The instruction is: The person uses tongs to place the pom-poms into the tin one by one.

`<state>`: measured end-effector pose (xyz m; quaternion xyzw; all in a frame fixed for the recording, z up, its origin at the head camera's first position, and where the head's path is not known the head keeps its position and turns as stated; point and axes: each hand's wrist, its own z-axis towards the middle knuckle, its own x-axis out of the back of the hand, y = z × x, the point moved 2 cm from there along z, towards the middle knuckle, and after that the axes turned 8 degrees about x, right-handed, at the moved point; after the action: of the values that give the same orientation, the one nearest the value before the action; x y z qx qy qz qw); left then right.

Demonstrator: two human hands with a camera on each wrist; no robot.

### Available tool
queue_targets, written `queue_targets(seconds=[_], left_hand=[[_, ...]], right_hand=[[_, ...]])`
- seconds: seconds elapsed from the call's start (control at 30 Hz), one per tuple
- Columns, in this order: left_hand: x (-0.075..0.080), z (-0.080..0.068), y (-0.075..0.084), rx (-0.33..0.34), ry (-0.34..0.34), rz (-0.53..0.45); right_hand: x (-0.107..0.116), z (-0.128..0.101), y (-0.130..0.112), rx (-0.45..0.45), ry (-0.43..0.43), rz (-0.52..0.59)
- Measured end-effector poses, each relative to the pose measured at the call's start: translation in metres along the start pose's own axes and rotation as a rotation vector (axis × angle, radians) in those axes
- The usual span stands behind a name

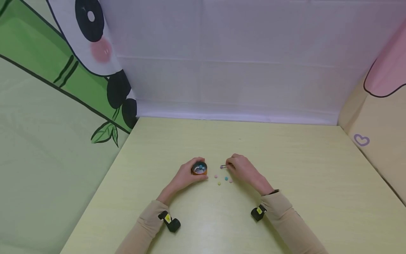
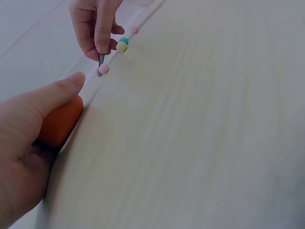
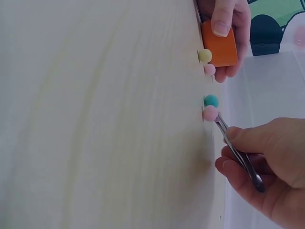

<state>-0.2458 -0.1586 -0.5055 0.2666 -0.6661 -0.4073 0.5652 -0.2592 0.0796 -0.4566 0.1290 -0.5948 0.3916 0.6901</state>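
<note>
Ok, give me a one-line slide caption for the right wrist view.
Right hand grips tweezers at a pink pom-pom while left hand holds an orange cup.

The head view looks from above, forward and down, at the orange cup [image 1: 199, 168] from well apart; it takes in the whole table [image 1: 285, 197] and the cloth walls behind it.

The left wrist view sits low and very near, just behind the left hand [image 2: 24, 143], and looks past the orange cup toward the right hand [image 2: 95, 28].

The right wrist view is also near, behind the right hand, and faces back toward the cup.

All three views share the orange cup and the small balls [image 3: 210, 101] beside it.
</note>
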Motion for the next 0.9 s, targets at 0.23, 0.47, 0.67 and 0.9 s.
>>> queue_targets(seconds=[0.23, 0.47, 0.67, 0.9], left_hand=[[-0.002, 0.002, 0.001, 0.008, 0.006, -0.004], [-0.004, 0.005, 0.003, 0.005, 0.018, -0.004], [-0.005, 0.008, 0.005, 0.008, 0.031, -0.003], [-0.006, 0.01, 0.007, 0.008, 0.035, -0.008]], right_hand=[[0.002, 0.001, 0.004, 0.004, 0.002, -0.008], [0.007, 0.003, 0.007, 0.022, 0.018, -0.018], [0.013, 0.007, 0.006, 0.05, 0.026, -0.028], [0.018, 0.011, 0.005, 0.061, 0.021, -0.04]])
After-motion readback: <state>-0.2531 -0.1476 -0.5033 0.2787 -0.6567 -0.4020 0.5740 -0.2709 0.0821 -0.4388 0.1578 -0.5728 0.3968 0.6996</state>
